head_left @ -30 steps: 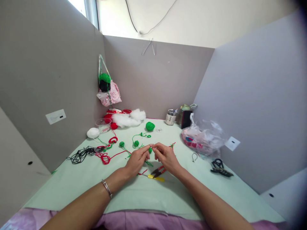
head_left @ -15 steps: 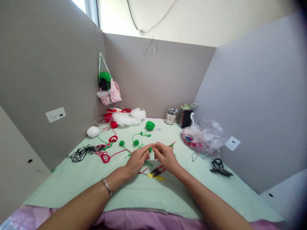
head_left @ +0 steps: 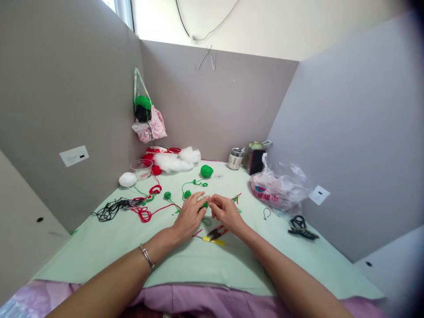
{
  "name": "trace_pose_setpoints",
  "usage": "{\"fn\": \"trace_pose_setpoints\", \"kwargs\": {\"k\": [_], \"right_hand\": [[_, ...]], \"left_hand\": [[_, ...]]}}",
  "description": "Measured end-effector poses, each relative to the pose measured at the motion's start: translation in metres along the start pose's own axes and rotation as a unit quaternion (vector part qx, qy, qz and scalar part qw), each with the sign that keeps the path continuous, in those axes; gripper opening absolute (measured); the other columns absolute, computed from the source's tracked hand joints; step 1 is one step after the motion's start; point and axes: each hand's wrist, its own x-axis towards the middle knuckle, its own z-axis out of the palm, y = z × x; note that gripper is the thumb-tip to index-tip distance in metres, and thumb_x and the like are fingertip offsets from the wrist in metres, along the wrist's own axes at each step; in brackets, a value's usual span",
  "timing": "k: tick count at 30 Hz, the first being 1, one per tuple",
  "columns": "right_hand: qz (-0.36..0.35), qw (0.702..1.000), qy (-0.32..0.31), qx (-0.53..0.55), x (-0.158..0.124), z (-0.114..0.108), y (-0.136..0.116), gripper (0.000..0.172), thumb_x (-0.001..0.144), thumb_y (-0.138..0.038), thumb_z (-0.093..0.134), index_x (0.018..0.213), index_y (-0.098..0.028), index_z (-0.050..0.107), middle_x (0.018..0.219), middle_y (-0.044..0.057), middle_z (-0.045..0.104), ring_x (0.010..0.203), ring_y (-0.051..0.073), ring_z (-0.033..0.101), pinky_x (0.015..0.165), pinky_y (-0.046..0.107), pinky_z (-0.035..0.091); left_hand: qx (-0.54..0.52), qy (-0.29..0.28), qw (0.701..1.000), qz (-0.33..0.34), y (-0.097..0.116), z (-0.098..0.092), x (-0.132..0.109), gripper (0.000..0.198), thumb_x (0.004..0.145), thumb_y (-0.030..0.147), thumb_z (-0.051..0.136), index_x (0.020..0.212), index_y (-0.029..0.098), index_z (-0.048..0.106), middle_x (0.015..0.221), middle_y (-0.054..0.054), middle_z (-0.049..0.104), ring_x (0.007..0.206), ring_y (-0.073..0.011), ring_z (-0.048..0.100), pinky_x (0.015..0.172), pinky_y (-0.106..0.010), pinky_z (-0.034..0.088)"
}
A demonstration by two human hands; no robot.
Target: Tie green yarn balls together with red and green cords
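Small green yarn piece [head_left: 205, 204] is being held at 2 o'clock from left hand [head_left: 189, 214], 10 o'clock from right hand [head_left: 227, 213], neither being clearly nearer. Left grip is being clamped on it; right grip is being pinched together beside it, contents untellable. Long axis is being hidden.

Held grn yarn pc [head_left: 205, 204] — mostly hidden; window [head_left: 122, 12] — cut off.

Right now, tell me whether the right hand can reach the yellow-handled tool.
Likely yes: the yellow-handled tool lies close by, on the near side of the right hand. The snips seem to touch its handle, though, and the hand is busy at a small green piece.
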Motion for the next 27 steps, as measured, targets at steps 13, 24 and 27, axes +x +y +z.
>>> {"fn": "trace_pose_setpoints", "kwargs": {"k": [13, 24, 27], "right_hand": [[0.045, 0.990, -0.048, 0.126, 0.0045, -0.0015, -0.0009, 0.017, 0.085, -0.032, 0.055, 0.078, -0.017, 0.061, 0.048, -0.005, 0.053, 0.044, 0.009, 0.043, 0.048, 0.022, 0.034], [0.076, 0.979, -0.060, 0.177, 0.0058, 0.0002, 0.0050, 0.022, 0.082, -0.039, 0.061, 0.073, -0.018, 0.057, 0.047, -0.005, 0.053, 0.042, 0.009, 0.042, 0.046, 0.022, 0.032], [0.082, 0.977, -0.062, 0.188, 0.0052, 0.0009, 0.0044, 0.024, 0.082, -0.039, 0.061, 0.072, -0.018, 0.056, 0.047, -0.005, 0.052, 0.042, 0.008, 0.040, 0.046, 0.022, 0.031]], "left_hand": [[0.042, -0.037, 0.998, 0.005, -0.0032, -0.0020, 0.0008, 0.045, 0.095, 0.027, 0.037, 0.135, 0.018, 0.055, 0.153, -0.012, 0.040, 0.146, -0.0266, 0.027, 0.119, -0.051, 0.020], [0.075, -0.053, 0.996, 0.008, -0.0080, -0.0012, 0.0003, 0.043, 0.094, 0.021, 0.037, 0.131, 0.019, 0.058, 0.152, -0.010, 0.042, 0.146, -0.0258, 0.027, 0.120, -0.051, 0.020], [0.072, -0.064, 0.995, 0.005, -0.0079, -0.0026, 0.0003, 0.043, 0.094, 0.021, 0.037, 0.130, 0.019, 0.059, 0.152, -0.011, 0.042, 0.146, -0.0265, 0.027, 0.120, -0.051, 0.020]]}}
